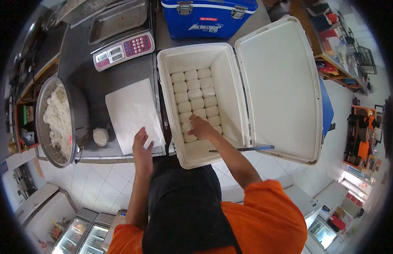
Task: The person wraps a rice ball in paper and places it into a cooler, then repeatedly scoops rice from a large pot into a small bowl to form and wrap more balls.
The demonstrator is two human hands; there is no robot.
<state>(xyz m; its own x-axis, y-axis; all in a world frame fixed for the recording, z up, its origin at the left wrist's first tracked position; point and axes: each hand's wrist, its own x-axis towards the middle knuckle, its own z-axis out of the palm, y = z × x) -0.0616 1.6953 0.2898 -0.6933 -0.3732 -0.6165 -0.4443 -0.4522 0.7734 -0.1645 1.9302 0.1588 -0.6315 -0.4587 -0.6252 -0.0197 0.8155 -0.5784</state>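
My right hand point(200, 128) reaches down into an open white cooler box point(228, 101), over rows of white rounded blocks point(196, 93) packed side by side on its floor. Its fingers are apart, and I cannot tell whether the fingertips touch a block. Above the near right part of a stack of white paper sheets point(128, 108) is my left hand point(142, 148), fingers stretched out and holding nothing. The sheets lie on the dark counter, just left of the box. The nearest blocks are partly hidden by my right hand.
A large metal pot point(80, 114) of white, rice-like food point(59, 118) stands at the left. Near it is a small cup point(101, 136) with white contents. A scale point(124, 51) sits behind the sheets, a blue cooler point(209, 21) at the back. The box's lid point(281, 89) hangs open rightward.
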